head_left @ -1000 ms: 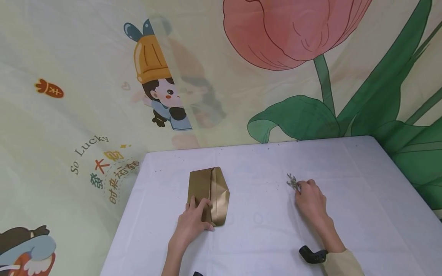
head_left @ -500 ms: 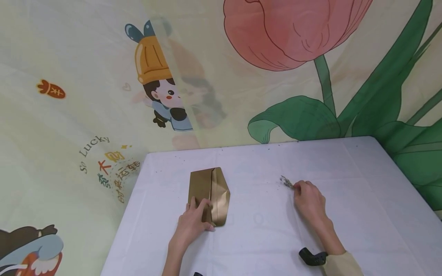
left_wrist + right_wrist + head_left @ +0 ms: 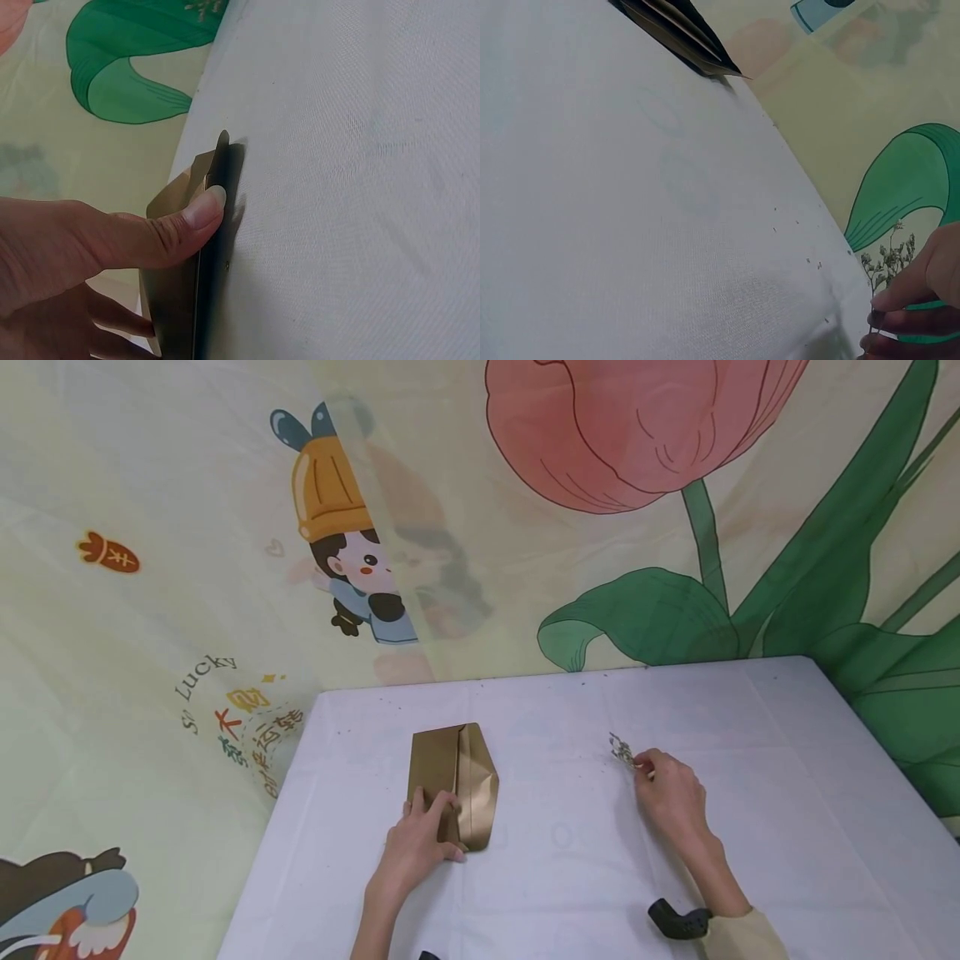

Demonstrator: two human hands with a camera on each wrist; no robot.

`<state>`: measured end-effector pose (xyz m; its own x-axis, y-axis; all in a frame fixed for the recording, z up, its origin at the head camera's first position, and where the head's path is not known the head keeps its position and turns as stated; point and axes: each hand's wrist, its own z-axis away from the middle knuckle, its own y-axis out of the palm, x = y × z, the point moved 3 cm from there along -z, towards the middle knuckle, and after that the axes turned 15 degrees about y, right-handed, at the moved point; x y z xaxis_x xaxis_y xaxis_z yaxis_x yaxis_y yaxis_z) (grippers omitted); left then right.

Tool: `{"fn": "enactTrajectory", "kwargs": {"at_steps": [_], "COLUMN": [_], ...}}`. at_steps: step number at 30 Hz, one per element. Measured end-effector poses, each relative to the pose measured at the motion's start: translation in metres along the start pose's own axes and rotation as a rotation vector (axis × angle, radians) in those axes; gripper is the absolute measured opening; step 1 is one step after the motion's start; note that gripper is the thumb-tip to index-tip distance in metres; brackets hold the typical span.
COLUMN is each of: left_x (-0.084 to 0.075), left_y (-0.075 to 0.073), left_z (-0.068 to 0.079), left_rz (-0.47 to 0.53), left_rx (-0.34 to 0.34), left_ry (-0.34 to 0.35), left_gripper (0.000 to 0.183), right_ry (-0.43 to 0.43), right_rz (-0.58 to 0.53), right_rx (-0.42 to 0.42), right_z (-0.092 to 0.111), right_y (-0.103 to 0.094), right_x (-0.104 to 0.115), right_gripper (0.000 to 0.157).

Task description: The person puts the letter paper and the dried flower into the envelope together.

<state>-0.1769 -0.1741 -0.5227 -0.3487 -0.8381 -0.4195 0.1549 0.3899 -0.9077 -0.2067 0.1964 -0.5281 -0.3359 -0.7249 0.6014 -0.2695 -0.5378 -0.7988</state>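
Note:
A gold envelope (image 3: 435, 756) lies on the left half of the table, its flap spread out to the right. My left hand (image 3: 416, 847) holds the envelope at its near end, fingers over the top and thumb at the near edge. The left wrist view has that thumb (image 3: 165, 232) against the edge of the envelope. To the right, a small sprig of dried flowers (image 3: 621, 749) is pinched between the thumb and fingers of my right hand (image 3: 673, 793). Its tips point up and left. In the right wrist view the envelope's layers (image 3: 679, 34) stand slightly apart.
A white cloth (image 3: 555, 893) covers the table. Tiny dark crumbs (image 3: 808, 261) are scattered towards its far edge. A printed curtain (image 3: 480, 527) with a tulip and cartoon figures hangs right behind. A black curved device (image 3: 678, 920) sits at my right wrist.
The sprig has moved slightly left and turned in my right fingers, which have shifted a little left and up. My left hand and the envelope stay in place.

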Motion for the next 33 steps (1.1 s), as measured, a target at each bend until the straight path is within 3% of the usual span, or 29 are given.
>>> {"fn": "enactTrajectory", "kwargs": {"at_steps": [33], "left_x": [-0.001], "left_y": [-0.001], "left_z": [0.000], "left_rz": [-0.010], "left_rx": [0.003], "left_ry": [0.006], "left_gripper": [0.069], "right_ry": [0.146], "right_rz": [-0.286], "right_rx": [0.296], "right_z": [0.005], "right_y": [0.011], "right_x": [0.006], "right_gripper": [0.021]}}
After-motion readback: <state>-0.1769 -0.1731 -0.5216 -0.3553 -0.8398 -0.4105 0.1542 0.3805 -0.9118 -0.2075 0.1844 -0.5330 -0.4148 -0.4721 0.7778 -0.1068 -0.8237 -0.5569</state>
